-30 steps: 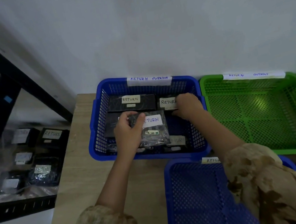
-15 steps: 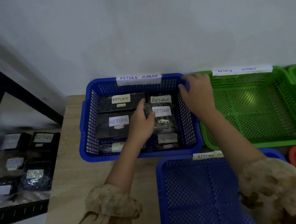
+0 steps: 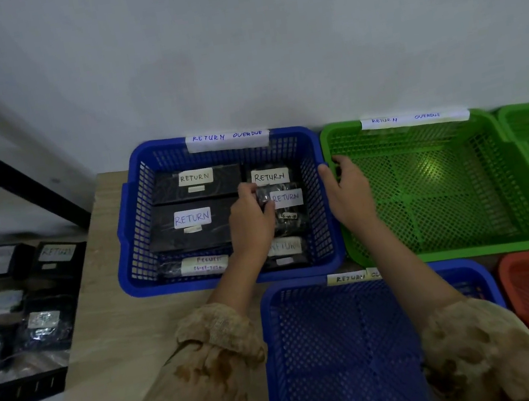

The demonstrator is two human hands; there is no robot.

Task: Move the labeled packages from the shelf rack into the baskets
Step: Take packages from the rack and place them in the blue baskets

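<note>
Left hand (image 3: 252, 219) grip clamping bagged package (image 3: 287, 212), settling it lower into blue basket (image 3: 173, 288); right hand (image 3: 346, 190) shifting out, grip now clamping its rim; placement nearly finishing.

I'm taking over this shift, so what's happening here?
A person's left hand holds a clear-wrapped black package labeled RETURN inside the far blue plastic basket, which already holds several labeled packages. The right hand rests across the adjoining rims of that basket and the empty green plastic basket. More packages wait on the black shelf rack at left.

"RETURN OVERDUE" on blue basket (image 3: 200, 285) tag (image 3: 227, 138); pkgs (image 3: 164, 192) inside labeled "RETURN".
</note>
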